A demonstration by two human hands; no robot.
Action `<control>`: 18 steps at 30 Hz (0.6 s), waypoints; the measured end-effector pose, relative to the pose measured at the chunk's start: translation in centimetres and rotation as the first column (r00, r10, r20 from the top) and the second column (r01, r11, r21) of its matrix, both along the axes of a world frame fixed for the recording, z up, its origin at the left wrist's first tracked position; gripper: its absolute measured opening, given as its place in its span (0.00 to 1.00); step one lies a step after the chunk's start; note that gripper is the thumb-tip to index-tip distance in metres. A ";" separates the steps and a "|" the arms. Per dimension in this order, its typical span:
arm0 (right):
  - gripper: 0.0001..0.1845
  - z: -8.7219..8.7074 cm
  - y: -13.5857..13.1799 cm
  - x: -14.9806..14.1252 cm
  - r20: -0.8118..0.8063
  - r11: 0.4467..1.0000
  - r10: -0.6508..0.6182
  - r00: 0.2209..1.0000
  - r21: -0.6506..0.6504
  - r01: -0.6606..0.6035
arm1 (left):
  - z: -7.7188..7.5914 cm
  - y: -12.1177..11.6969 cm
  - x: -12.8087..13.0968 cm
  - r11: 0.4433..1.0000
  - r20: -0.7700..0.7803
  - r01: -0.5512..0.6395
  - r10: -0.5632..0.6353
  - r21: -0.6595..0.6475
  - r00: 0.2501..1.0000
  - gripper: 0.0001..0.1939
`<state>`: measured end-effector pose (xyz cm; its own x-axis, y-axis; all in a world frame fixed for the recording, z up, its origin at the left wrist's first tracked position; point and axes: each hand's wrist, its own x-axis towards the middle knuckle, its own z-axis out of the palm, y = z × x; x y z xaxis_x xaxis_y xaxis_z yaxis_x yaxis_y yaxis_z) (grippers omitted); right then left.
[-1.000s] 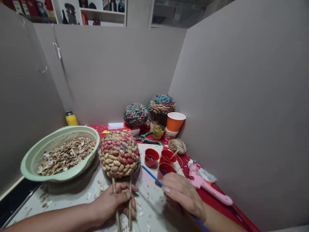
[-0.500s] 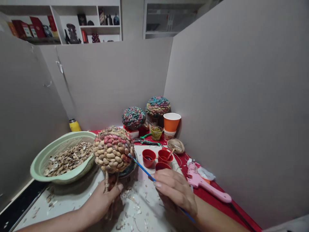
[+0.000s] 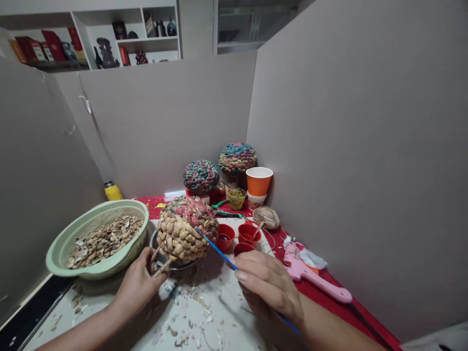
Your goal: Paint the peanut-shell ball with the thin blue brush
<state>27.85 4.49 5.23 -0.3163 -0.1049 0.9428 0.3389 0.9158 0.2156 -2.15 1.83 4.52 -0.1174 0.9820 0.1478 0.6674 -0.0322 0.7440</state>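
A rounded ball of peanut shells (image 3: 183,234), part bare tan and part painted red and dark, is tilted above a metal bowl (image 3: 175,265). My left hand (image 3: 141,278) is closed on the twine-wrapped stem (image 3: 163,268) at its underside. In my right hand (image 3: 268,282) is a blue paintbrush (image 3: 221,253), held in a pinch, its bristles at the ball's right side where bare and painted shells meet. Several red paint cups, including this one (image 3: 226,236), stand just beyond my right hand; the nearest is partly hidden by it.
At left sits a green colander (image 3: 54,248) of shell pieces. Two painted shell balls (image 3: 201,176) (image 3: 237,157) and orange paper cups (image 3: 259,183) stand at the back. A pink glue gun (image 3: 316,280) and twine coil (image 3: 265,218) lie right. Grey partitions enclose the table; shell scraps litter it.
The peanut-shell ball has moved right and been turned and tilted, with its stem now pointing down-left. My left hand has shifted left with the stem. The brush stays against the shells.
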 end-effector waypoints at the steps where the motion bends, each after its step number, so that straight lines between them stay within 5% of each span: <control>1: 0.08 0.1 0.0 0.0 -0.001 1.000 0.001 1.000 0.002 -0.001 | 0.0 0.0 0.0 1.000 -0.015 -0.009 0.009 0.003 1.000 0.11; 11: 0.18 -0.7 0.6 0.5 -0.027 0.995 0.024 0.999 -0.100 -0.027 | -2.0 -0.4 -1.2 0.996 0.003 -0.087 0.087 -0.038 0.996 0.37; 18: 0.24 -0.2 1.0 0.6 -0.080 0.999 0.014 0.997 -0.047 -0.018 | -2.3 -1.1 -1.2 0.994 0.068 -0.040 0.047 -0.098 0.997 0.50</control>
<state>28.46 5.52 4.99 -0.2384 -0.0634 0.9691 0.3382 0.9300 0.1440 -3.32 0.69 2.24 -0.1670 0.9851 0.0421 0.6129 0.0703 0.7870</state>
